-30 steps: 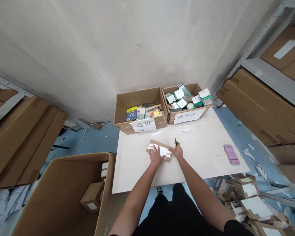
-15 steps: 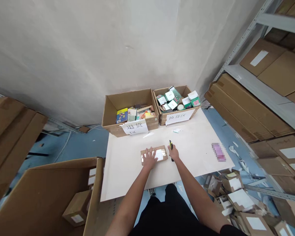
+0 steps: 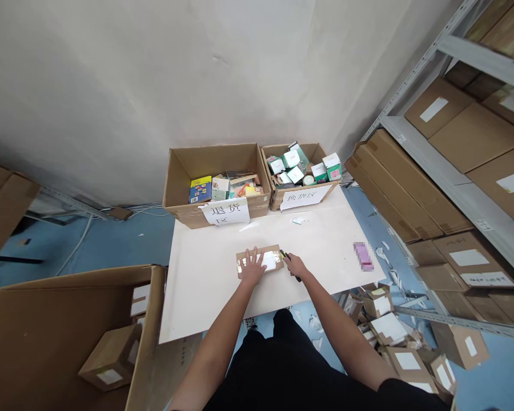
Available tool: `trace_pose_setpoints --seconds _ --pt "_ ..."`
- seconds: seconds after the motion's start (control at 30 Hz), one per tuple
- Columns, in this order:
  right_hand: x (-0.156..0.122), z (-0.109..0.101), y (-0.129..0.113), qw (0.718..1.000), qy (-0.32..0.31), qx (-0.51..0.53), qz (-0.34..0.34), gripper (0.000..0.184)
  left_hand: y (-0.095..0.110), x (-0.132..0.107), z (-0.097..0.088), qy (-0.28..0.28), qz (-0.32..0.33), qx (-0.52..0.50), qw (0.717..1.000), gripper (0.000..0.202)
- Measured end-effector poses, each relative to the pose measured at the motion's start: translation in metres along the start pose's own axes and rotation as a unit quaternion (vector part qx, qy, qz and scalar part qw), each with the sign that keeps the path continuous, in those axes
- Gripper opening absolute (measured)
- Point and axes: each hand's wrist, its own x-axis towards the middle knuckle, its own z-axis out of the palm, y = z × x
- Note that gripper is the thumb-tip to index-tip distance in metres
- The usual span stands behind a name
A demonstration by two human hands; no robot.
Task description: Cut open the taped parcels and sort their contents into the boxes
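Observation:
A small taped cardboard box (image 3: 259, 251) with a white label lies flat on the white table (image 3: 205, 291). My left hand (image 3: 252, 268) rests on its left part, fingers spread across the top. Closed in my right hand (image 3: 296, 266) is a black and yellow box cutter (image 3: 285, 255). Its front end is at the box's right edge, near the clear tape; whether the blade touches the tape is too small to tell.
Two open cartons with paper signs stand at the table's back: the left carton (image 3: 182, 211) and the right carton (image 3: 278, 200), both with small packages inside. A pixelated pink item (image 3: 363, 256) lies at right. A large open carton (image 3: 154, 308) stands left; shelving (image 3: 411, 128) rises right.
The box cutter has turned and moved left, from beside the box to its right edge. My left hand stays on the box. The whole view has shifted slightly.

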Motion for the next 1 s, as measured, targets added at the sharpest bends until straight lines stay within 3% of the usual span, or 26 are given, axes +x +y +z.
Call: trace_pose_setpoints --seconds 0.27,0.6,0.8,1.0 --pt "-0.013 -0.012 0.003 0.998 -0.055 -0.016 -0.007 0.022 0.001 0.002 0.003 0.003 0.0 -0.024 1.0 0.07" --pt "-0.023 -0.005 0.012 0.998 -0.051 -0.029 -0.002 0.019 0.002 0.002 0.004 0.008 -0.004 -0.017 1.0 0.069" --pt "-0.033 -0.017 0.021 0.998 -0.059 -0.019 -0.021 0.019 -0.001 0.005 0.001 -0.001 0.002 -0.019 1.0 0.069" --pt "-0.017 -0.023 0.004 0.999 -0.042 0.014 -0.023 0.021 -0.001 0.005 -0.003 -0.01 0.005 -0.001 1.0 0.069"
